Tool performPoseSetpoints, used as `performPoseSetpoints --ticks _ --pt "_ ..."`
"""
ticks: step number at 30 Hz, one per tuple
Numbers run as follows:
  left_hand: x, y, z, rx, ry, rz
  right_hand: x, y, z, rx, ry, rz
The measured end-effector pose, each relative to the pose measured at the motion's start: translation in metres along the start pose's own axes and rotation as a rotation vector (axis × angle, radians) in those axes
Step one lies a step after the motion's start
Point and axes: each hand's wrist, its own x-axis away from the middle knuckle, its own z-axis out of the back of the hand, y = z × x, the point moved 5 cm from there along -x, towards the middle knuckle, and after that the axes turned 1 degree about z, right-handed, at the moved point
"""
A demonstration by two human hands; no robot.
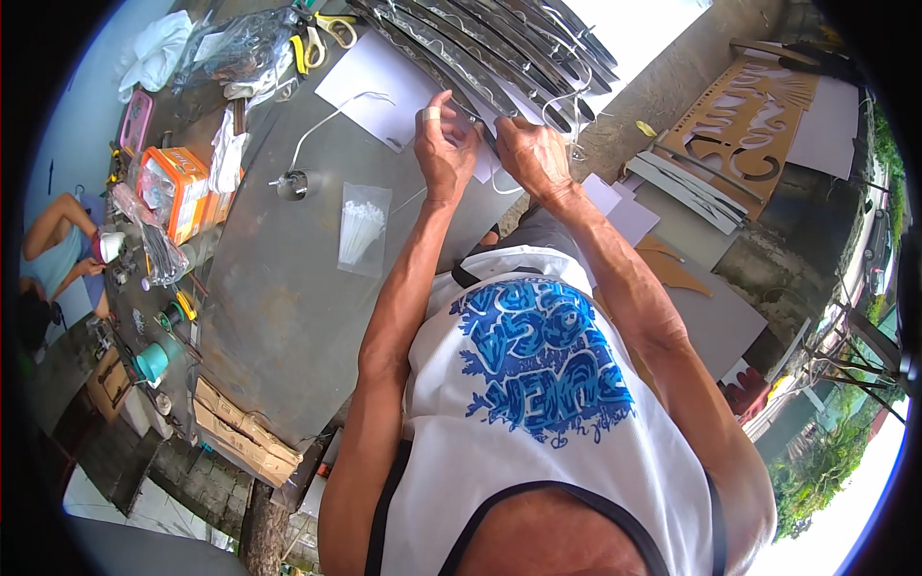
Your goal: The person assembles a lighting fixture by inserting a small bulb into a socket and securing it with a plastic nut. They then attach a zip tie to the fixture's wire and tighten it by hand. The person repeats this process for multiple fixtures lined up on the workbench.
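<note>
Several long, dark curved strips [480, 53] with thin white wires lie side by side at the far side of the table. My left hand [447, 154], a pale band round one finger, is curled at the near end of one strip. My right hand [533, 158] is closed on the end of the same strip, close beside the left. Fingers hide exactly what is pinched there. A thin white wire [501, 184] hangs below my hands. Nearer on the table lies a clear bag of white cable ties [363, 230]. Left of it stands a metal cup [298, 184] with a white cable.
White sheets [360, 86] lie under the strips. Yellow-handled scissors [336, 31], an orange box [182, 192] and tools crowd the table's left side. A cut-out brown panel [735, 125] and boards lie at the right. Another person [67, 259] sits at the far left.
</note>
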Motion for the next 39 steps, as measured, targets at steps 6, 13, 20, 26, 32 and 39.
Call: performPoseSetpoints --ticks 6,13,20,26,32,39 --pt "0.000 0.019 0.007 -0.394 0.038 -0.365 -0.003 -0.001 -0.003 0.023 -0.007 -0.017" --pt "-0.005 0.028 0.009 -0.559 -0.082 -0.487 0.004 -0.001 -0.011 0.004 0.061 -0.074" --pt "-0.020 0.032 0.011 -0.506 -0.226 -0.482 0.003 -0.005 -0.008 0.023 0.050 -0.136" --pt "-0.027 0.032 0.011 -0.499 -0.268 -0.525 0.003 -0.002 -0.013 0.005 0.042 -0.155" --pt "-0.023 0.029 0.013 -0.457 -0.210 -0.546 0.004 -0.006 -0.010 -0.033 0.078 -0.138" --pt "-0.018 0.030 0.014 -0.571 -0.169 -0.347 0.005 -0.007 -0.011 -0.165 0.123 -0.156"
